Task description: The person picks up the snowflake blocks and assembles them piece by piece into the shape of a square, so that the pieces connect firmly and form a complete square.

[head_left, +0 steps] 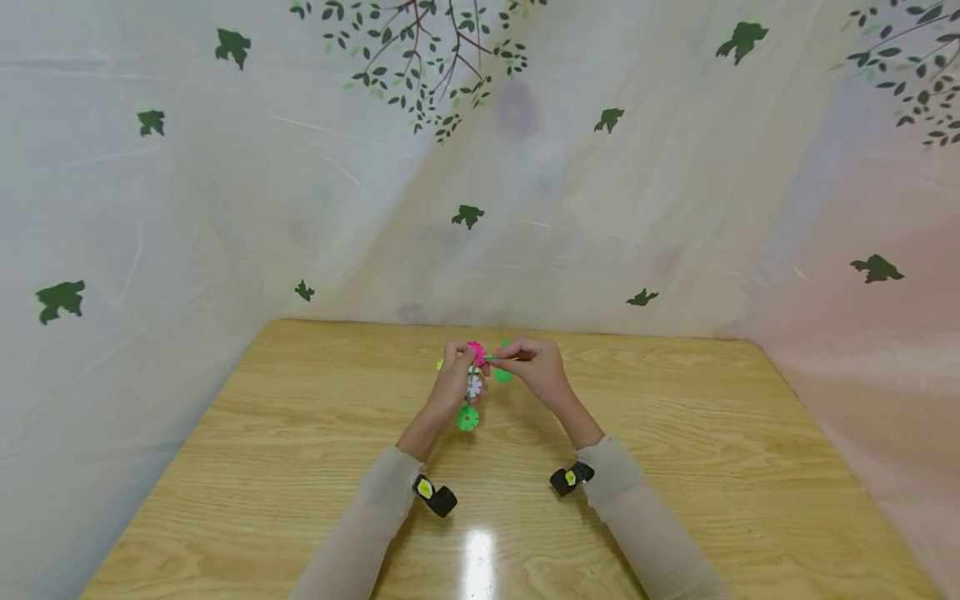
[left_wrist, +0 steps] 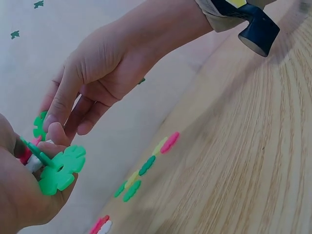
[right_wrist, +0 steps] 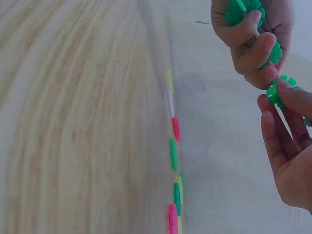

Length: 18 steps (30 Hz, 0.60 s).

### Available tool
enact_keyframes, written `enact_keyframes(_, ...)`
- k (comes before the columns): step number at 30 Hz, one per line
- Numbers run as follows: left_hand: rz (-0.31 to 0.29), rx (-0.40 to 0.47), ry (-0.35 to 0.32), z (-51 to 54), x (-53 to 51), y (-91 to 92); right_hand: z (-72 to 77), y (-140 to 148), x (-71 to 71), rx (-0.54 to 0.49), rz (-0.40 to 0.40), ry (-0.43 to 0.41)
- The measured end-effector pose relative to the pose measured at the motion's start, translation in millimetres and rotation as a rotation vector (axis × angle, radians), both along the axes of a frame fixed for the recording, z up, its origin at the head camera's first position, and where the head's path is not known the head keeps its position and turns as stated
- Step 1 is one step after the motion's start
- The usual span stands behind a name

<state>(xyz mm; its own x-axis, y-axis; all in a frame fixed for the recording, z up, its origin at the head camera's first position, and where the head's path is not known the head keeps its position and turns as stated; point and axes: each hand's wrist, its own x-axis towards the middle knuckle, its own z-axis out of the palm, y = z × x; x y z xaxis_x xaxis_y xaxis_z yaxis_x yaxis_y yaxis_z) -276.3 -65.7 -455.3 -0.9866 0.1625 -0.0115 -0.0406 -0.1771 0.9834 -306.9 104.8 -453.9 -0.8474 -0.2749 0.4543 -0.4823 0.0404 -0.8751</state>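
Observation:
My left hand (head_left: 452, 385) holds a small cluster of joined plastic snowflake discs. In the head view, a pink disc (head_left: 477, 353) is at its fingertips, a white disc (head_left: 474, 386) below, and a green disc (head_left: 468, 417) hangs lowest. My right hand (head_left: 542, 371) pinches a green snowflake disc (right_wrist: 274, 96) between thumb and fingers, its edge against the cluster. The right wrist view shows a pink disc edge-on between green ones; whether the slots are engaged cannot be told. In the left wrist view, a green disc (left_wrist: 63, 169) sticks out from the left palm, whose fingers partly cover the cluster.
Several loose discs lie flat along the far part of the wooden table (head_left: 300, 467), among them a pink one (left_wrist: 170, 142), a dark green one (left_wrist: 146, 165) and a yellow one (right_wrist: 168, 79). Behind the table hangs a pale leaf-printed cloth (head_left: 375, 225).

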Motion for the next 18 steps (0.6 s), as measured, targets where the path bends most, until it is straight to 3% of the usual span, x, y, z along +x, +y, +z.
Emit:
enact_keyframes(10,-0.023,0.016,0.019,0.5,3.1,1.3,2.4,-0.2,2.9,-0.023,0.006,0.003)
enact_keyframes(18,-0.037,0.043,0.021,1.7,3.1,1.5,2.7,-0.8,4.9,-0.034,0.008,0.065)
